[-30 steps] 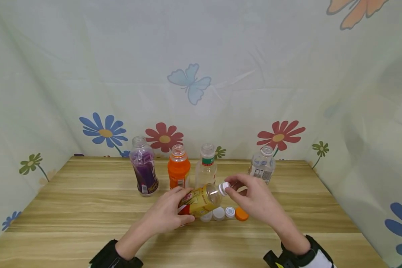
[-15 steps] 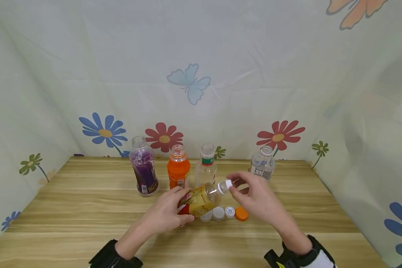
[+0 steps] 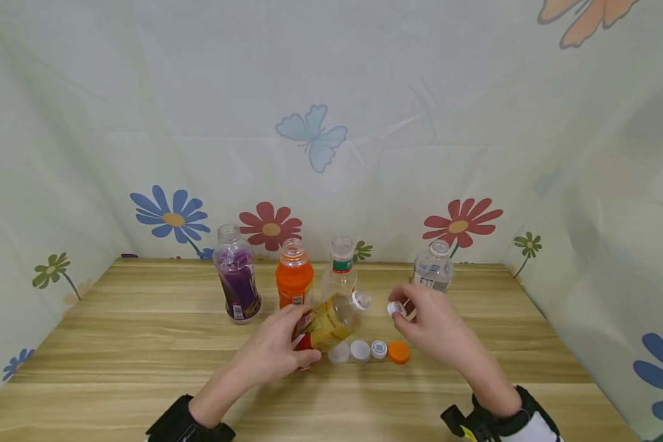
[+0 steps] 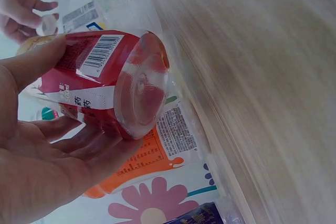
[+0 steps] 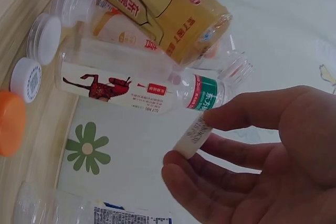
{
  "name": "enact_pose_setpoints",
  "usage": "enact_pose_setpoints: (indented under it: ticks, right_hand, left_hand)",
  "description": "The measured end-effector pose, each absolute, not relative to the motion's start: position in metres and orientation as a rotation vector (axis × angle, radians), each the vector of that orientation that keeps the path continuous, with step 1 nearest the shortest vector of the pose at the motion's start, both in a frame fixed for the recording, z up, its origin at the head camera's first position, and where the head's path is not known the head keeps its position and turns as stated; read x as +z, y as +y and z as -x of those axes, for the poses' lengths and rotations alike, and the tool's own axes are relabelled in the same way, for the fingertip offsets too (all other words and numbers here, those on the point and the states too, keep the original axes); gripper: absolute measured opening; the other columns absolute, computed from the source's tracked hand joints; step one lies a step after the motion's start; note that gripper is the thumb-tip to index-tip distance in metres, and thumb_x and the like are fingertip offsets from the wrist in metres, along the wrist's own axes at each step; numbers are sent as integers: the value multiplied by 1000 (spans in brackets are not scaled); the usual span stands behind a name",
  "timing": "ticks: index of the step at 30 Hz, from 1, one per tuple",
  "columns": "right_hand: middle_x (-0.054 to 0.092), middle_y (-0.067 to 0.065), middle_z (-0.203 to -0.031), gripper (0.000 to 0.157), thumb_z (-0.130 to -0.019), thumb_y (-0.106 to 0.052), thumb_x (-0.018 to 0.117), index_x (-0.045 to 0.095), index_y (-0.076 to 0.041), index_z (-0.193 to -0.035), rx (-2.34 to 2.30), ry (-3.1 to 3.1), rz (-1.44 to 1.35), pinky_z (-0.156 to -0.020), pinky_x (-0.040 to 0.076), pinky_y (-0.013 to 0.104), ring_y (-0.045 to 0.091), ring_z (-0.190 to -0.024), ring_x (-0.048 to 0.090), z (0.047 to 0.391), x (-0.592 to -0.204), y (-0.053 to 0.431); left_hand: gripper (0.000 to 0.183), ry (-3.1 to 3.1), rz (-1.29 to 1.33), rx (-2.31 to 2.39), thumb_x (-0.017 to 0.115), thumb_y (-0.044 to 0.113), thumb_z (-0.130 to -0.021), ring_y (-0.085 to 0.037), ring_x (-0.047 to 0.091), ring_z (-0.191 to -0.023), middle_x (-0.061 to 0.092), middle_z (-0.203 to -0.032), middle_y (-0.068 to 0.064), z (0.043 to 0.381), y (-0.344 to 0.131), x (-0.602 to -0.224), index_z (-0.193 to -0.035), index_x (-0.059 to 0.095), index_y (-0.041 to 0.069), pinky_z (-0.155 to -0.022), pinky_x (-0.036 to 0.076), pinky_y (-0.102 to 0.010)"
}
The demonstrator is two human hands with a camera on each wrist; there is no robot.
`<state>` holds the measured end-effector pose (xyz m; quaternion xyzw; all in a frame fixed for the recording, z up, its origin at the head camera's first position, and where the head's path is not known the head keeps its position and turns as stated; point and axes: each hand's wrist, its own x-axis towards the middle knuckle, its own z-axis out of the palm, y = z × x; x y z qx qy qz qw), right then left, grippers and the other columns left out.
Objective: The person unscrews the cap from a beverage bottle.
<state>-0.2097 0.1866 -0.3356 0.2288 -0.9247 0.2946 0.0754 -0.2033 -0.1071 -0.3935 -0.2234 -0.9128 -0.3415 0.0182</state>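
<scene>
My left hand (image 3: 273, 347) grips a plastic drink bottle (image 3: 331, 322) with a yellow and red label, tilted so its bare neck points up and right. The left wrist view shows the bottle's base (image 4: 142, 85), with fingers and thumb wrapped round the red part of the label. Just right of the mouth, my right hand (image 3: 433, 322) pinches a white bottle cap (image 3: 396, 308) between thumb and fingertips, apart from the neck. Printing shows on the cap (image 5: 193, 136) in the right wrist view. Below the bottle, loose caps lie in a row, an orange cap (image 3: 399, 352) at the right end.
Uncapped bottles stand along the back of the wooden table (image 3: 143, 344): a purple bottle (image 3: 239, 285), an orange bottle (image 3: 295, 279), a clear bottle with a green neck band (image 3: 340, 279) and another clear bottle (image 3: 434, 270) at right. A flowered curtain (image 3: 226, 153) hangs behind.
The white cap has come off the neck and moved right in my right hand, leaving the mouth bare. My left hand stays nearly in place, the bottle's neck tipping slightly upward.
</scene>
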Motion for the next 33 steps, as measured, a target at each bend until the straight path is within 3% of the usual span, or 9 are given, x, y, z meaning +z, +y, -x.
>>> enact_pose_setpoints:
  ticks: [10, 19, 28, 33]
  right_hand:
    - [60, -2, -81, 12, -86, 0, 74, 67, -4, -95, 660, -2956, -782, -64, 49, 32, 14, -70, 52, 218, -345, 193]
    - [54, 1, -81, 24, -77, 15, 71, 62, -5, -88, 513, -3112, -830, -66, 48, 34, 19, -73, 49, 220, -356, 194]
    - [51, 4, -77, 19, -87, 13, 67, 59, -5, -88, 414, -3263, -708, -64, 45, 36, 21, -71, 48, 225, -368, 197]
    - [51, 5, -75, 19, -85, 12, 67, 58, -4, -83, 318, -3240, -734, -64, 47, 39, 22, -70, 49, 227, -374, 199]
  left_hand:
    - [76, -2778, 682, -1111, 90, 25, -80, -25, 59, -117, 61, -132, -7, 206, -107, -396, -143, 52, 6, -102, 49, -50]
    - [76, -2777, 650, -1132, 92, 26, -78, -22, 57, -111, 56, -129, -5, 205, -107, -396, -141, 53, 9, -98, 51, -48]
    - [75, -2762, 634, -1147, 92, 26, -78, -22, 56, -111, 52, -126, -3, 205, -107, -397, -141, 54, 11, -98, 50, -47]
    - [75, -2752, 638, -1147, 91, 25, -79, -22, 56, -112, 52, -127, -3, 205, -107, -397, -142, 53, 11, -99, 50, -48]
